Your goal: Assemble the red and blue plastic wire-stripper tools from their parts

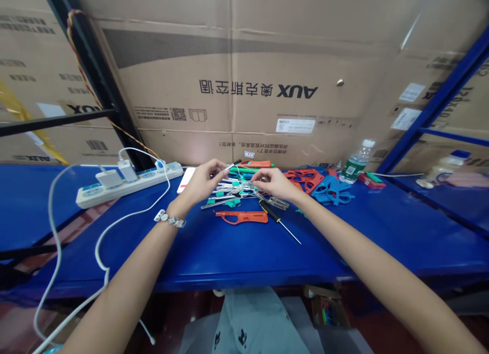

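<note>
Both my arms reach out over a blue shelf [237,252]. My left hand [202,183], with a watch on the wrist, is closed in a pinch on a thin metal piece with a dark tip [234,165]. My right hand [273,183] has its fingers curled over a heap of small metal and teal parts [233,193], pinching something too small to name. In front of the heap lie an orange plastic handle part [242,217] and a black-handled screwdriver [277,219].
More orange [305,178] and blue [332,189] plastic handle shells lie to the right, with a water bottle [357,163] behind them. A white power strip [126,183] with plugs and white cables sits at left. Large cardboard boxes [244,74] stand behind the shelf.
</note>
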A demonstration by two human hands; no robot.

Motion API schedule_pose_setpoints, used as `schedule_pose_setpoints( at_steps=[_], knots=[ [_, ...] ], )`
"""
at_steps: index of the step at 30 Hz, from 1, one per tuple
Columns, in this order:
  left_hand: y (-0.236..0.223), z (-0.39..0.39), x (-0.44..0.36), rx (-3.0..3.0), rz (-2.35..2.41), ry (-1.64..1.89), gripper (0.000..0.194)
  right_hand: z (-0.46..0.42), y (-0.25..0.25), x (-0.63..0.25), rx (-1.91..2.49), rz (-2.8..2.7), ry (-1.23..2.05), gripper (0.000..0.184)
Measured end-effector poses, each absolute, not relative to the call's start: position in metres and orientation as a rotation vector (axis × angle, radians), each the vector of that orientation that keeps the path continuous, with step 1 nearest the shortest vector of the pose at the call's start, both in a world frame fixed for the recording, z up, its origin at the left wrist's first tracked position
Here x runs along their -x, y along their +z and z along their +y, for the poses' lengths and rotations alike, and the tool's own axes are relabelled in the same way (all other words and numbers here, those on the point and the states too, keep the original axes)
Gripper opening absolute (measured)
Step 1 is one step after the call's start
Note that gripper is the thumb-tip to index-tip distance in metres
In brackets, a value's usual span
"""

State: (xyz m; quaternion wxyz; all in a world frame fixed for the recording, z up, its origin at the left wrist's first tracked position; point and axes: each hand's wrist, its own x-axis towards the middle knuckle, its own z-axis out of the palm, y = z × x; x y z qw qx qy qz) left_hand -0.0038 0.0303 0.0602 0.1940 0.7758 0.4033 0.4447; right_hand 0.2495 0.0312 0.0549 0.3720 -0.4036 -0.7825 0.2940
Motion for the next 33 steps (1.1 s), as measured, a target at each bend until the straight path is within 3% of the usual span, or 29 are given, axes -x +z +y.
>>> schedule_pose_setpoints(
  at_steps=[7, 12, 19, 24, 33],
  knots=[
    [0.047, 0.022, -0.01, -2.153, 1.058, 1.2, 0.022, 0.007, 0.039, -0.247, 1.064, -1.975, 0.636, 0.022],
    [0.044, 0.017, -0.004, -2.312, 1.113, 1.144, 0.03, 0.01, 0.044, -0.245, 1.055, -1.976, 0.545, 0.019],
    [0.045, 0.006, -0.001, -2.51, 1.079, 0.97, 0.034, 0.005, 0.044, -0.234, 0.869, -1.89, 0.646, 0.021],
    [0.043, 0.005, -0.004, -2.481, 1.014, 1.017, 0.035, 0.007, 0.046, -0.227, 0.774, -1.84, 0.773, 0.038],
    [0.042, 0.0, -0.011, -2.412, 0.926, 1.081, 0.031, 0.005, 0.044, -0.214, 0.807, -1.73, 0.8, 0.048]
  ],
)
